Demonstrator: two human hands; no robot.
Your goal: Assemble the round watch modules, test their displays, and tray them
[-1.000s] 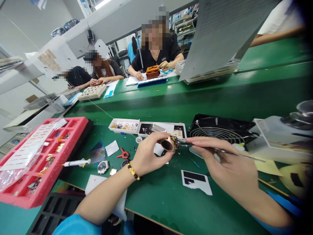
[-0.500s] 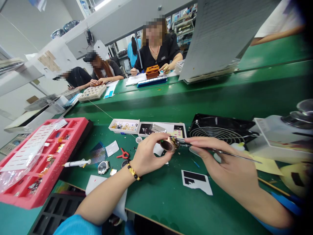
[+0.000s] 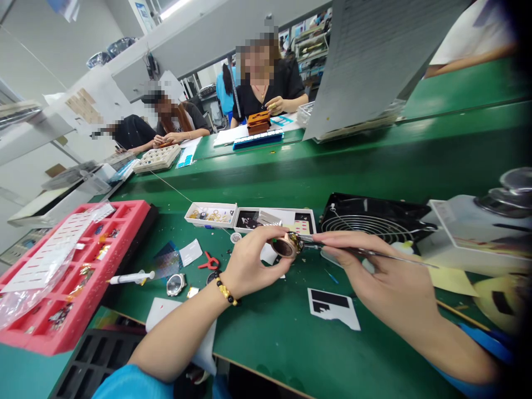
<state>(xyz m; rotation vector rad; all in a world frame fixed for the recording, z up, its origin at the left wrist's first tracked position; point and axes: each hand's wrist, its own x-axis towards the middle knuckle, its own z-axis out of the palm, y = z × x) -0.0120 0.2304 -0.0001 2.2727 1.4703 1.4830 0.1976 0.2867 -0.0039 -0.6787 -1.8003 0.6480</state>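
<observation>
Between the thumb and fingers of my left hand (image 3: pixel 251 263) is a round, rose-gold watch case (image 3: pixel 285 247), tilted on edge above the bench with small parts showing on its far side. My right hand (image 3: pixel 386 282) is closed in a pinch round slim metal tweezers (image 3: pixel 374 254). Their tips meet the side of the watch case; whether they grip a small part there I cannot tell. Left of my left wrist lie another watch case (image 3: pixel 175 284), a red clamp (image 3: pixel 209 260) and a white syringe (image 3: pixel 132 277).
A pink foam tray (image 3: pixel 128 221) of small parts stands at the left. Beyond my hands are white parts boxes (image 3: pixel 211 224) and a black fan (image 3: pixel 374 216). A black-and-white sheet (image 3: pixel 334 318) lies in front. Co-workers sit across the green bench (image 3: pixel 286 354).
My hands and the watch case stay almost where they were, with the tweezers still at its side. Across the bench, a co-worker's hand has risen above the orange block.
</observation>
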